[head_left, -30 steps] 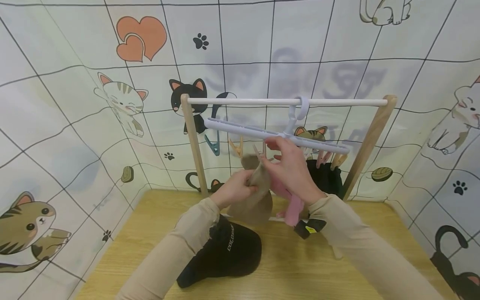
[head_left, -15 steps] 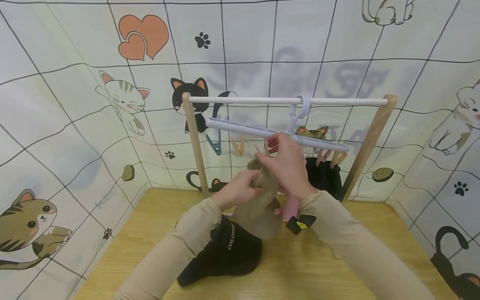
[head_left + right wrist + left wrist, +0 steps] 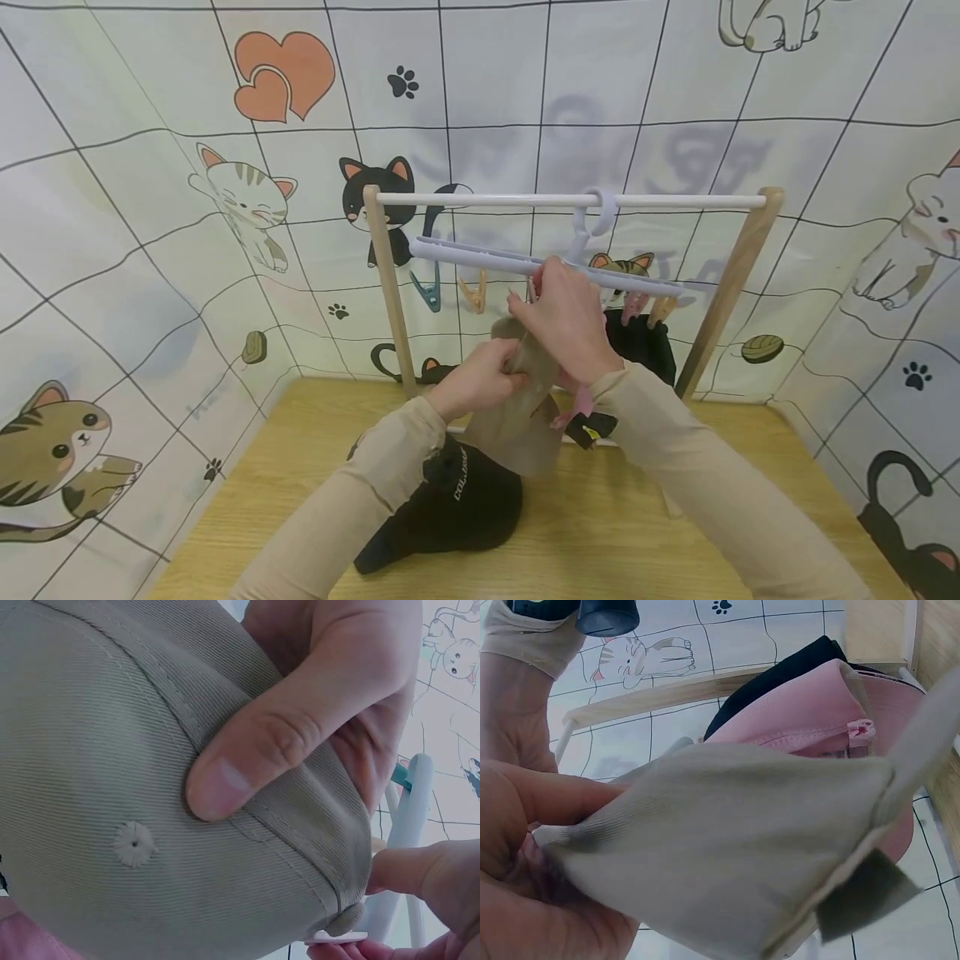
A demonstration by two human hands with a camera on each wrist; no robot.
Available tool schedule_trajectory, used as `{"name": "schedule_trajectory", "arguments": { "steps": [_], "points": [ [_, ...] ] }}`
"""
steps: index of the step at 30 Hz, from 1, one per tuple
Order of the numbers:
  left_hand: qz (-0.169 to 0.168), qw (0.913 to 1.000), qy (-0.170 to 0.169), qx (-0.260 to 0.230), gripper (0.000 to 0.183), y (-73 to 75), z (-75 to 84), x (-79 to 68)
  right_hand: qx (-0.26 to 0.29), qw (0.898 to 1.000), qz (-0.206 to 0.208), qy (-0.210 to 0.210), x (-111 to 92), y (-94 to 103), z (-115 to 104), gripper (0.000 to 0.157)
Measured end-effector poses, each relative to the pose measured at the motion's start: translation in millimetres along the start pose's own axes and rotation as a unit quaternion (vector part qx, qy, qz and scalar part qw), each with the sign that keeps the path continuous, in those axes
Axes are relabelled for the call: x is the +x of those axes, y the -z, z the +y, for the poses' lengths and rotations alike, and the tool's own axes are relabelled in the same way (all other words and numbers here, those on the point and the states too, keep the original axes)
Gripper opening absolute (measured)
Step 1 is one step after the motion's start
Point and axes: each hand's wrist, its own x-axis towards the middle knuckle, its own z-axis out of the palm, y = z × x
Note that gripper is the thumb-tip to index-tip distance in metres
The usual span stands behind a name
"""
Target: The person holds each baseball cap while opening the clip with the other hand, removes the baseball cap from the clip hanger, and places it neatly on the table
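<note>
A beige baseball cap (image 3: 517,433) hangs below the white hanger (image 3: 480,256). My left hand (image 3: 480,382) grips the cap's fabric; its thumb presses on the crown in the right wrist view. My right hand (image 3: 567,321) is just under the hanger's middle, at the cap's top. It pinches a pale clothespin (image 3: 532,289), mostly hidden by its fingers. At the cap's button, a small pale edge of the pin shows in the right wrist view. Whether the pin bites on the cap cannot be seen.
A pink cap (image 3: 795,712) and a black cap (image 3: 645,346) hang behind on the right, the latter from clothespins. Teal (image 3: 427,292) and yellow (image 3: 474,293) clothespins hang at the left. A dark cap (image 3: 465,508) lies on the wooden table (image 3: 600,533), before the rack's wooden post (image 3: 386,283).
The beige cap and my left hand have shifted slightly right. My right hand has risen a little and turned over the clothespin. The hanger and the rack's right side have moved slightly left.
</note>
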Motion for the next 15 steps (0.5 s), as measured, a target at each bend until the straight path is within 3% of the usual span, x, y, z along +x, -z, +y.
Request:
{"name": "schedule_trajectory", "arguments": {
  "steps": [15],
  "points": [
    [0.024,0.9988,-0.018,-0.039,0.019,0.9,-7.6,-0.3,0.050,0.999,0.009,-0.018,6.5,-3.7,6.8,0.024]
  ]
}}
